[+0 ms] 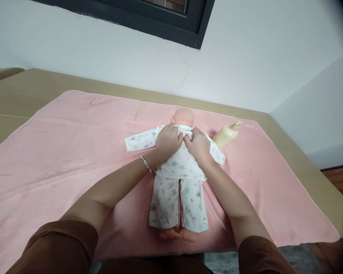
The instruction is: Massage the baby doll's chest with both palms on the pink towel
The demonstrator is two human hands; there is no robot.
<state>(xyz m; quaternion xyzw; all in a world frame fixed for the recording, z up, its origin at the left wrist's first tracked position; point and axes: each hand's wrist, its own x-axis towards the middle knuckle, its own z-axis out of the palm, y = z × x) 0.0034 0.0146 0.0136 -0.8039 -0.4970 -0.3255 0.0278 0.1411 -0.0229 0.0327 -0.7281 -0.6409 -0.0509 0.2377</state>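
A baby doll [183, 116] lies on its back on a pink blanket [74, 144], head toward the wall, feet toward me. It wears a white printed top and trousers [177, 190]. My left hand [168, 140] rests on the doll's chest near the collar, fingers curled and pinching the top's fabric. My right hand [198, 144] lies beside it on the other side of the chest, fingers also closed on the fabric at the neckline. A silver bracelet [145, 163] sits on my left wrist.
A cream baby bottle [227, 135] lies on its side on the blanket just right of the doll's shoulder. The blanket covers a tan table [23, 87] set against a white wall. Wooden floor [340, 182] shows at the right.
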